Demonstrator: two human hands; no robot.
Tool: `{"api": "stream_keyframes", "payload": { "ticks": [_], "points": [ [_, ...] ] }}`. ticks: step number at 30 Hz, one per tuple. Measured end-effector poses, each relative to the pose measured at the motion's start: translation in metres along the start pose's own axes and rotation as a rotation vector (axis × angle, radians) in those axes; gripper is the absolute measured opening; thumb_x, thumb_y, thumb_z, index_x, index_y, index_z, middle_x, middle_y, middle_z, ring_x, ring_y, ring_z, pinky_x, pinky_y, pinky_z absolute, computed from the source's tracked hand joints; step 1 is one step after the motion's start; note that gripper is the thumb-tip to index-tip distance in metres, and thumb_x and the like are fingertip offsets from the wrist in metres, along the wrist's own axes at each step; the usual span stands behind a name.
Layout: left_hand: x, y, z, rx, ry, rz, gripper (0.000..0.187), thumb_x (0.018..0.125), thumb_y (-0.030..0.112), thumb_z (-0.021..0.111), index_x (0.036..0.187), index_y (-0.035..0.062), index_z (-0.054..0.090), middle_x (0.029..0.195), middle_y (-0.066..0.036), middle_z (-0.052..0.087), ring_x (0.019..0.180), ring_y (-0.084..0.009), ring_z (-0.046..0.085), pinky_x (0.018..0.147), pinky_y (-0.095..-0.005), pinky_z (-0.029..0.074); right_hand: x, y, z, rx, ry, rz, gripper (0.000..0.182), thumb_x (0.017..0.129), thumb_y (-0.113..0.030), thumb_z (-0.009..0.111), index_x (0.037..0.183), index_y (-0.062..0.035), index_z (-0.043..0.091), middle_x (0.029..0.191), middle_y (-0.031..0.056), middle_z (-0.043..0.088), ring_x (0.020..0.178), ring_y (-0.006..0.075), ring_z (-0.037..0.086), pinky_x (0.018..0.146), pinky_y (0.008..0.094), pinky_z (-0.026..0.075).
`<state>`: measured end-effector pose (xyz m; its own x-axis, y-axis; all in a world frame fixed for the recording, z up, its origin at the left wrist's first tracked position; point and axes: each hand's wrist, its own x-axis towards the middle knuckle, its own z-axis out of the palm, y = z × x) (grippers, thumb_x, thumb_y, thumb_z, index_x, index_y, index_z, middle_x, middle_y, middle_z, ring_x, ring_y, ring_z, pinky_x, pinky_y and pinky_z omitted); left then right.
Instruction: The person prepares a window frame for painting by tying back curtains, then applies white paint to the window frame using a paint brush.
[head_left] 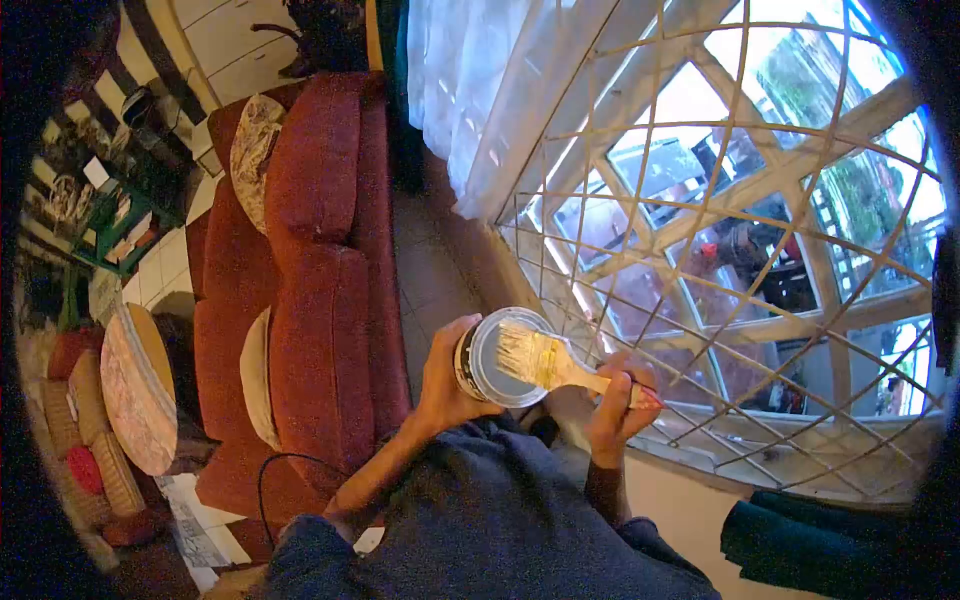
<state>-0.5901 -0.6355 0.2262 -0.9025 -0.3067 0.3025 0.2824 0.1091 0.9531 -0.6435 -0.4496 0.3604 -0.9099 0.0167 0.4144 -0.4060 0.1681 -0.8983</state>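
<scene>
My left hand [447, 378] is wrapped round the side of a small round paint can [486, 385], its pale top facing up. In my right hand [622, 397] is the handle of a paintbrush [565, 368], its fingers closed round it. The brush lies over the can, with its paint-streaked bristles pointing left above the pale surface. Whether the bristles touch that surface I cannot tell. The fingers of my left hand are partly hidden behind the can.
A window with a diamond-patterned metal grille [740, 240] stands close on the right, beside a white curtain [465, 90]. Left of me is a red sofa [320, 330] with cushions. A round table [138, 390] stands farther left. Dark green cloth [800, 550] lies at lower right.
</scene>
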Motion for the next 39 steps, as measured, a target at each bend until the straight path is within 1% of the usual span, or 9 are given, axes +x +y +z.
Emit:
{"api": "stream_keyframes", "payload": {
  "ticks": [8,11,12,15,19,26,35,36,39],
  "points": [
    [0.009,-0.010,-0.029,-0.011,-0.038,0.059,0.114,0.049,0.025,0.098,0.140,0.0033,0.033,0.134,-0.016,0.049,0.123,-0.0286,0.052,0.106,-0.0411,0.041,-0.004,0.001,0.037,0.041,-0.001,-0.039,0.019,0.094,-0.017,0.054,0.086,0.0010,0.054,0.067,0.0096,0.055,0.063,0.0183,0.052,0.057,0.0321,0.041],
    [0.007,0.001,-0.021,-0.106,0.001,-0.034,0.112,0.050,0.023,0.098,0.139,0.0025,0.032,0.134,-0.017,0.049,0.121,-0.0280,0.053,0.105,-0.0421,0.042,-0.009,0.007,0.046,0.062,0.029,-0.217,0.016,0.092,-0.014,0.056,0.086,0.0010,0.055,0.070,0.0117,0.059,0.061,0.0215,0.053,0.057,0.0351,0.043],
    [0.007,-0.006,-0.019,-0.044,0.022,0.064,0.113,0.050,0.022,0.098,0.138,0.0029,0.031,0.134,-0.017,0.049,0.119,-0.0278,0.055,0.103,-0.0429,0.044,-0.009,0.011,0.045,0.063,0.013,-0.280,0.015,0.090,-0.013,0.057,0.085,0.0010,0.055,0.070,0.0127,0.060,0.060,0.0229,0.054,0.056,0.0363,0.044],
    [-0.002,-0.014,-0.018,-0.109,0.041,-0.055,0.114,0.049,0.021,0.098,0.139,0.0032,0.030,0.133,-0.017,0.050,0.117,-0.0276,0.055,0.102,-0.0427,0.044,-0.009,0.009,0.040,0.069,-0.029,-0.207,0.013,0.090,-0.012,0.058,0.085,0.0006,0.057,0.068,0.0128,0.060,0.058,0.0239,0.054,0.053,0.0362,0.043],
    [-0.006,-0.016,-0.012,-0.142,-0.031,-0.170,0.115,0.051,0.005,0.093,0.145,0.0083,0.027,0.133,-0.011,0.050,0.115,-0.0236,0.056,0.101,-0.0416,0.048,-0.009,0.009,0.029,0.086,-0.075,-0.113,0.016,0.088,-0.013,0.059,0.081,0.0016,0.063,0.066,0.0127,0.061,0.059,0.0238,0.056,0.054,0.0337,0.044],
    [-0.002,-0.022,0.007,-0.237,-0.017,-0.289,0.112,0.052,0.007,0.093,0.144,0.0066,0.029,0.133,-0.013,0.050,0.117,-0.0243,0.054,0.103,-0.0414,0.045,0.001,0.022,0.014,0.128,0.051,-0.157,0.022,0.087,-0.016,0.061,0.074,0.0015,0.063,0.063,0.0117,0.062,0.060,0.0250,0.057,0.055,0.0349,0.046],
    [0.013,-0.033,0.034,-0.059,-0.158,-0.225,0.117,0.049,0.016,0.097,0.141,0.0025,0.026,0.133,-0.018,0.049,0.117,-0.0294,0.055,0.102,-0.0458,0.045,0.009,0.037,-0.019,0.111,0.138,-0.148,0.032,0.093,-0.028,0.060,0.074,-0.0019,0.061,0.064,0.0107,0.062,0.057,0.0242,0.057,0.055,0.0355,0.047],
    [0.020,-0.028,0.040,-0.001,-0.175,-0.173,0.116,0.048,0.016,0.097,0.140,0.0025,0.027,0.132,-0.018,0.050,0.116,-0.0290,0.056,0.101,-0.0454,0.045,0.009,0.037,-0.021,0.140,0.217,-0.127,0.024,0.086,-0.022,0.067,0.073,-0.0012,0.066,0.063,0.0103,0.063,0.057,0.0247,0.058,0.052,0.0342,0.046],
    [0.025,-0.027,0.053,0.038,-0.194,-0.136,0.113,0.046,0.017,0.096,0.139,0.0016,0.033,0.129,-0.016,0.054,0.116,-0.0291,0.057,0.101,-0.0432,0.044,0.009,0.042,-0.030,0.149,0.309,-0.147,0.025,0.086,-0.023,0.067,0.073,-0.0009,0.067,0.063,0.0100,0.063,0.057,0.0241,0.058,0.052,0.0340,0.046]
  ]
}}
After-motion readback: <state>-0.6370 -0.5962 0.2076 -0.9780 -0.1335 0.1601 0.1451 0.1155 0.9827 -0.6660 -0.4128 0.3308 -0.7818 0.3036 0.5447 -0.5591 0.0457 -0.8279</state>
